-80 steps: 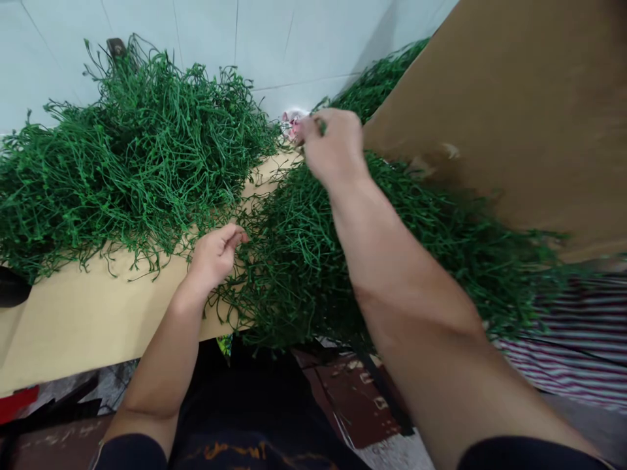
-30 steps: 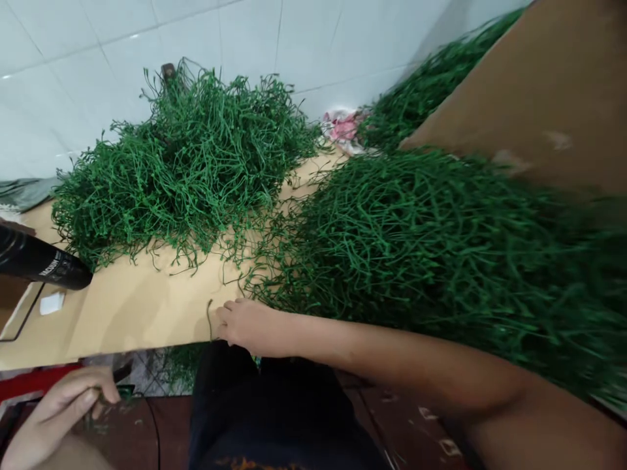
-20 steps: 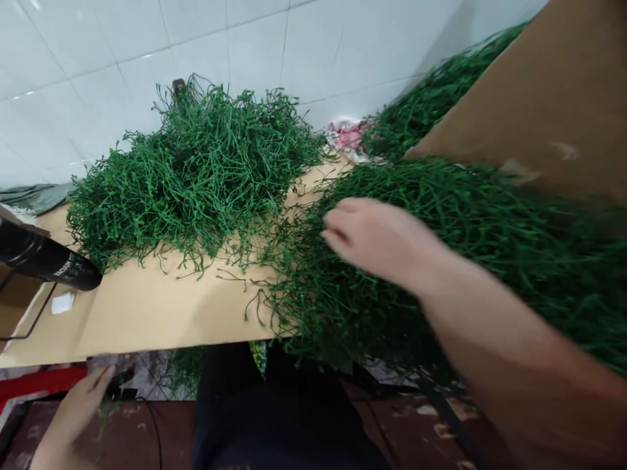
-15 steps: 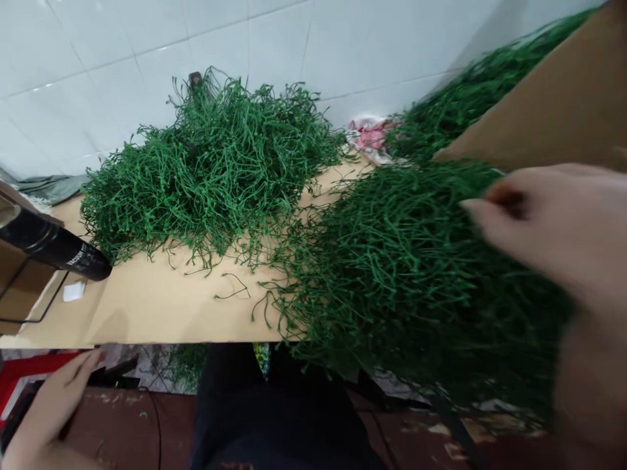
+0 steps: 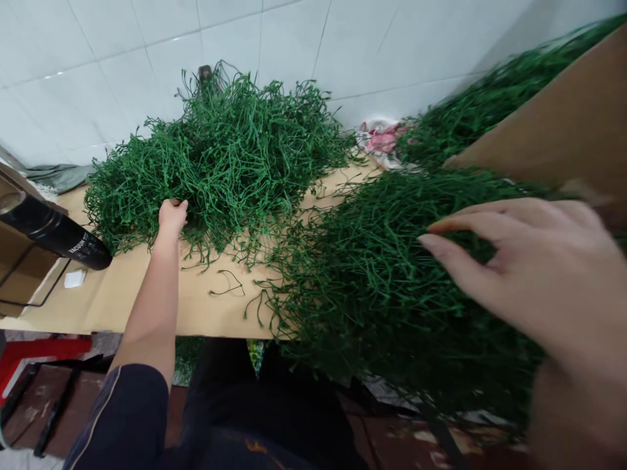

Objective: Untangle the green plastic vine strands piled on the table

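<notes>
My left hand [image 5: 173, 214] reaches across the cardboard to the front of the left pile of thin green artificial stems [image 5: 235, 156]. Its fingers are curled closed at the stems, though the tips are partly hidden. Over a second, nearer pile of green stems [image 5: 382, 261] hovers my right hand [image 5: 529, 261], slightly blurred. Its thumb and forefinger are curved toward each other with a small gap, and no stem shows clearly between them. A few loose stems [image 5: 228, 285] lie on the cardboard between the piles.
Brown cardboard [image 5: 122, 294] covers the table against a white tiled wall [image 5: 161, 78]. At left leans a black cylinder marked VACUUM [image 5: 73, 241], beside a small white piece [image 5: 74, 279]. A cardboard flap [image 5: 553, 117] rises at right. A pink-and-white cloth or bag [image 5: 382, 138] lies at the back.
My left hand has come up from below the table's front edge to the left pile. My right hand has shifted left and lower over the near pile, its thumb and forefinger more spread.
</notes>
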`<state>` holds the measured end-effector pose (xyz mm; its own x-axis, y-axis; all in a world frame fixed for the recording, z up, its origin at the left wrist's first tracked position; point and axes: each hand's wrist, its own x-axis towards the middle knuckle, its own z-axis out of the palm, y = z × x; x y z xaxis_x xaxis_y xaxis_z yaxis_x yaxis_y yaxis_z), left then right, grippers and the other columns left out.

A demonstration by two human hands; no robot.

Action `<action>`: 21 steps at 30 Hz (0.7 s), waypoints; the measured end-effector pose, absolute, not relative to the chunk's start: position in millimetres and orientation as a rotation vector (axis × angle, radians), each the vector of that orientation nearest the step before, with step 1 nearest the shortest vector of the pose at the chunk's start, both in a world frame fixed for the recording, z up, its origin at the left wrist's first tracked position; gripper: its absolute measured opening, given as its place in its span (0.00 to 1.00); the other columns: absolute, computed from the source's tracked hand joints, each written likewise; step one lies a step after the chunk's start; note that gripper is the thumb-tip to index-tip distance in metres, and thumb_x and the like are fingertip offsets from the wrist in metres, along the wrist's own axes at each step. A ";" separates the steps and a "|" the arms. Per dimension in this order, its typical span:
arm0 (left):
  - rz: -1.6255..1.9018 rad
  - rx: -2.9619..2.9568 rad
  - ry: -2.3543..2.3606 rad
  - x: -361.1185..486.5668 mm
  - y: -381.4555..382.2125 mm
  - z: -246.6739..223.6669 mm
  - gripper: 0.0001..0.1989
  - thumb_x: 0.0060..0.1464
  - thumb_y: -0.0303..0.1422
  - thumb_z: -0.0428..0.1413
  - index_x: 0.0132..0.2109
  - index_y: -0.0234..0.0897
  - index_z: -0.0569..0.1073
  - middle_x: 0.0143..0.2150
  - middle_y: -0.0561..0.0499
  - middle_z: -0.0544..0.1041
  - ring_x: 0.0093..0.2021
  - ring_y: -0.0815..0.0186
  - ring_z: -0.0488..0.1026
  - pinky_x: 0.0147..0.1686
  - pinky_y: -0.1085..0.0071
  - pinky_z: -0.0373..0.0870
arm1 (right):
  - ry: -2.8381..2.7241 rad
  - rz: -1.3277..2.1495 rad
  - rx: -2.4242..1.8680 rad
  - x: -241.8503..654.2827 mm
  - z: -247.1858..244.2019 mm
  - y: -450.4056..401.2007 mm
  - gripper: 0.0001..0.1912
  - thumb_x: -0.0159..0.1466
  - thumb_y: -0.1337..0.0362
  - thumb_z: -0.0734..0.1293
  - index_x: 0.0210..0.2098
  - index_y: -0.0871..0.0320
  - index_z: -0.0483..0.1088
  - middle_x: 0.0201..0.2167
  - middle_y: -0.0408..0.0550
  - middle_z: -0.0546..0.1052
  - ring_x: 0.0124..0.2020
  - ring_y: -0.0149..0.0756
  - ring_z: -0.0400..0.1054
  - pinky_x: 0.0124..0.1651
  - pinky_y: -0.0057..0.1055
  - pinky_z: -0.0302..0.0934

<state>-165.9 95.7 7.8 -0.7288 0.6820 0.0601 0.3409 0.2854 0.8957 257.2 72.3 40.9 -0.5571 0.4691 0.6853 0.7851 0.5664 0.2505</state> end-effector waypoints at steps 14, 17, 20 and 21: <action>2.160 1.172 1.644 -177.7 50.7 84.1 0.12 0.40 0.28 0.60 0.33 0.38 0.64 0.19 0.62 0.61 0.15 0.79 0.52 0.14 0.79 0.44 | -2.414 -0.282 -0.698 208.0 37.9 69.1 0.07 0.61 0.63 0.64 0.30 0.59 0.70 0.33 0.53 0.75 0.36 0.39 0.66 0.45 0.38 0.62; 2.171 1.312 1.517 -159.3 37.7 83.9 0.13 0.39 0.31 0.62 0.33 0.38 0.66 0.20 0.61 0.63 0.15 0.79 0.53 0.14 0.78 0.45 | -2.435 -0.096 -0.649 181.4 47.2 65.9 0.08 0.62 0.63 0.62 0.33 0.60 0.70 0.36 0.53 0.74 0.40 0.39 0.64 0.49 0.39 0.60; 2.065 1.424 1.403 -125.5 29.7 71.4 0.14 0.40 0.33 0.63 0.34 0.37 0.68 0.21 0.60 0.65 0.18 0.78 0.57 0.16 0.79 0.50 | -2.451 0.134 -0.581 148.0 51.1 65.5 0.10 0.63 0.62 0.60 0.39 0.61 0.69 0.39 0.53 0.72 0.44 0.40 0.64 0.51 0.42 0.59; 1.992 1.478 1.377 -112.6 27.9 66.7 0.14 0.40 0.33 0.63 0.35 0.38 0.68 0.21 0.59 0.65 0.19 0.77 0.59 0.18 0.79 0.53 | -2.451 0.214 -0.556 135.4 50.5 65.8 0.12 0.62 0.62 0.61 0.42 0.62 0.68 0.41 0.54 0.72 0.46 0.41 0.64 0.52 0.43 0.59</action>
